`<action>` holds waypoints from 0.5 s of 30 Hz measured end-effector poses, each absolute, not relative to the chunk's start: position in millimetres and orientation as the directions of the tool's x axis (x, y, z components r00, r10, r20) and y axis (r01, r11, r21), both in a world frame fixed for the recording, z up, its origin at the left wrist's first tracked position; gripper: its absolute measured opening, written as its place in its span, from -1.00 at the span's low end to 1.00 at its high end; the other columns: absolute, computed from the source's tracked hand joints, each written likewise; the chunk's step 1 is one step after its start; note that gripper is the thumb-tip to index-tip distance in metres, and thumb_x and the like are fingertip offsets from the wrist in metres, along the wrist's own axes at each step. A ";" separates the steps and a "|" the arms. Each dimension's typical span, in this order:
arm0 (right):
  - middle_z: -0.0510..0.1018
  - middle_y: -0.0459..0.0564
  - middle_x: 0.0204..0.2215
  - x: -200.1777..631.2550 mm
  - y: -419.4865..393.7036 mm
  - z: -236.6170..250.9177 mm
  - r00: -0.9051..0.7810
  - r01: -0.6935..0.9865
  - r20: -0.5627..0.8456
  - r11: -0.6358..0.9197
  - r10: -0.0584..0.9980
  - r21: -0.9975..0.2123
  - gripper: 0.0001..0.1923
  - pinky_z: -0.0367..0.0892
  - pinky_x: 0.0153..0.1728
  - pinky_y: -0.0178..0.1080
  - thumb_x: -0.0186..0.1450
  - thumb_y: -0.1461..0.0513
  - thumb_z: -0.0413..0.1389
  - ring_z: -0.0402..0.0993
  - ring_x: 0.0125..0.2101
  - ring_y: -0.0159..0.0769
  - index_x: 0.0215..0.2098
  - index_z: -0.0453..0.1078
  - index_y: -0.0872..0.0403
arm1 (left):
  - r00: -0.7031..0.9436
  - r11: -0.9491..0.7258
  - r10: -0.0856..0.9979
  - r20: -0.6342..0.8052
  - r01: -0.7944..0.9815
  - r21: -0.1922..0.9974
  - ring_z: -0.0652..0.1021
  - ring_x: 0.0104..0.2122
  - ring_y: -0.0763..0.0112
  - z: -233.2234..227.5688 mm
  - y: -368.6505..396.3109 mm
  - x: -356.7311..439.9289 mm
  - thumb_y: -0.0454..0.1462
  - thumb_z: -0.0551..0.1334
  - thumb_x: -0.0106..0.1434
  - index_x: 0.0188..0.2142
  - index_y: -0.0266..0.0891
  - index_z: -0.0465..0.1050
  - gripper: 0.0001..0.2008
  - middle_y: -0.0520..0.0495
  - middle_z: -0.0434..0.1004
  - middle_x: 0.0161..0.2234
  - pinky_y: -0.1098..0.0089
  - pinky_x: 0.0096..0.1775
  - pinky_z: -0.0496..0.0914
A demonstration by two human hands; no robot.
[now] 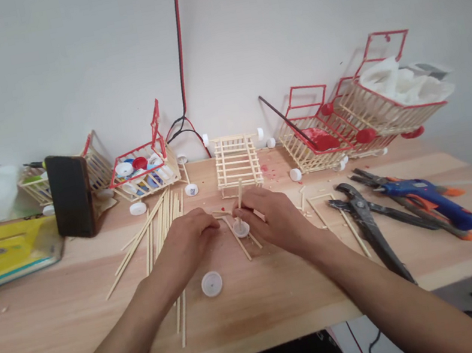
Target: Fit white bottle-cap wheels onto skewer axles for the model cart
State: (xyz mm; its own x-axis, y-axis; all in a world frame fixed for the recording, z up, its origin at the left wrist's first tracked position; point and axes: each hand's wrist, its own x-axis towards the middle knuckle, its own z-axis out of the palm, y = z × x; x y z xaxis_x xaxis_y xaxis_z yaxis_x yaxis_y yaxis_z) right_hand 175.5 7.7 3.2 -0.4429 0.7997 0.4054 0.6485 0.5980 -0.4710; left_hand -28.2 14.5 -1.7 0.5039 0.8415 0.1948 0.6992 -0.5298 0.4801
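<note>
My right hand (267, 210) is closed, pinching a short wooden stick (240, 195) upright. The stick's lower end stands in a white bottle cap (240, 228), just above or on the table. My left hand (193, 231) hovers to the left, its fingers curled together; what is in them, if anything, is hidden. Between the hands lies a small stick frame (239, 243), partly behind the cap. Nearer to me, a second white cap (212, 284) lies flat. Loose bamboo sticks (164, 219) are spread beneath and beside my left forearm.
A stick cart body (237, 161) with white wheels stands behind my hands. Miniature carts (144, 171) line the wall on both sides. Pliers (365, 220) and a blue glue gun (435, 196) lie right. A phone (71, 196) stands upright left, near a yellow packet (7, 253).
</note>
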 end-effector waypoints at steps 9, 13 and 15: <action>0.40 -0.05 -0.44 175.2 7.3 3.1 -0.437 0.661 0.396 0.587 0.808 -0.468 -0.79 0.17 -0.33 -0.29 0.35 0.23 -0.05 0.30 -0.36 -0.33 -0.45 0.26 0.08 | 0.352 -0.239 0.934 0.064 0.481 0.844 0.57 -0.30 0.34 8.2 15.3 -30.9 -0.35 0.19 0.12 -0.25 -0.25 0.51 -0.81 -0.06 0.60 -0.31 0.31 -0.22 0.45; 0.40 -0.06 -0.46 174.7 7.0 3.1 -0.440 0.661 0.399 0.591 0.804 -0.462 -0.78 0.17 -0.33 -0.30 0.35 0.24 -0.04 0.30 -0.36 -0.34 -0.47 0.24 0.08 | 0.360 -0.102 0.933 -0.014 0.300 0.949 0.59 -0.30 0.35 8.8 15.0 -30.7 -0.35 0.24 0.07 -0.23 -0.30 0.48 -0.78 -0.09 0.60 -0.30 0.30 -0.20 0.48; 0.39 -0.06 -0.46 174.6 7.0 2.8 -0.439 0.659 0.405 0.594 0.802 -0.461 -0.78 0.17 -0.33 -0.30 0.35 0.24 -0.04 0.29 -0.37 -0.34 -0.47 0.23 0.07 | 0.371 -0.058 0.928 -0.041 0.251 0.966 0.60 -0.29 0.34 9.3 15.5 -31.2 -0.36 0.24 0.06 -0.23 -0.32 0.47 -0.77 -0.10 0.60 -0.29 0.27 -0.17 0.49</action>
